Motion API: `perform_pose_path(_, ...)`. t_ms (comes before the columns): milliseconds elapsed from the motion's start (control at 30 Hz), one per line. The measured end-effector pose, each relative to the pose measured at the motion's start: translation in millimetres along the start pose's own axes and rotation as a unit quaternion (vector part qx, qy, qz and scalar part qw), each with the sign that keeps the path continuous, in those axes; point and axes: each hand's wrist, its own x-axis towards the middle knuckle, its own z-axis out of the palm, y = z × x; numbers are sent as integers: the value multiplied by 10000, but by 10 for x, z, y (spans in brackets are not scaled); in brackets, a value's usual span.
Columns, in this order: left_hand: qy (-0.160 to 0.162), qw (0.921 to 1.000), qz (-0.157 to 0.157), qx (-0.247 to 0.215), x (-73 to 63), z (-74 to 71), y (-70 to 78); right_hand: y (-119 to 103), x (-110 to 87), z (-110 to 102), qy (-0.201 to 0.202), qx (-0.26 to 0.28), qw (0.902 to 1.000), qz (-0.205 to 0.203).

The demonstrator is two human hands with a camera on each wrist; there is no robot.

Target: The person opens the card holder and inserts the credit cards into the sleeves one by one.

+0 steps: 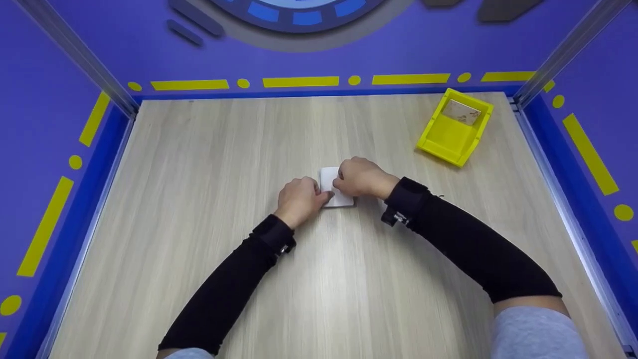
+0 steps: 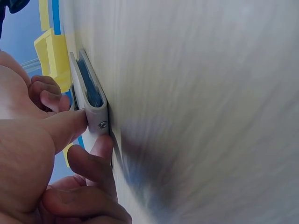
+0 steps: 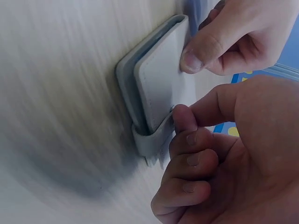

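A small white card holder [image 1: 329, 175] lies folded on the table in front of me, its cover standing slightly apart at the open edge in the right wrist view. My left hand [image 1: 299, 202] holds it by the folded edge, thumb on the cover and a finger low at the spine, next to a round metal snap [image 2: 103, 124]. On the other side, my right hand [image 1: 363, 177] pinches the closing strap [image 3: 152, 142] between thumb and index finger, its other fingers curled. The strap wraps over the holder's edge; its tip is hidden by the fingertips. Bluish sleeves [image 2: 91, 86] show inside.
A yellow bin [image 1: 448, 137] stands at the table's back right, with a pale patterned card-like piece [image 1: 461, 112] inside against its end. Blue panels with yellow marks [image 1: 300, 82] enclose the wooden table [image 1: 199, 149] at the back and sides.
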Motion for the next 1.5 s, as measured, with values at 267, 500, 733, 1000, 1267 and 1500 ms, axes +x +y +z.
perform_pose_path(267, 66, 9999, 75, -87, -8, 9, -8, 35, -48, 6, 78, -59, 9998, -153)
perform_pose_path(500, 58, 9999, 88, -81, -2, 9, -16, 39, -52, 2, 98, -30, 9998, -188)
perform_pose_path(733, 49, 9999, 74, -49, -2, 5, -6, 25, -22, 25, 280, -49, 9991, -330)
perform_pose_path(1000, 37, 9999, 123, -32, 9, 2, -15, -23, -12, 39, 324, -307, 9987, -250)
perform_pose_path(1267, 56, 9998, 210, -44, 10, 4, -20, -71, -13, 47, 416, -661, 9966, -275)
perform_pose_path(1500, 62, 9998, 197, -13, 14, 8, -21, -88, -32, 37, 377, -740, 9960, -315)
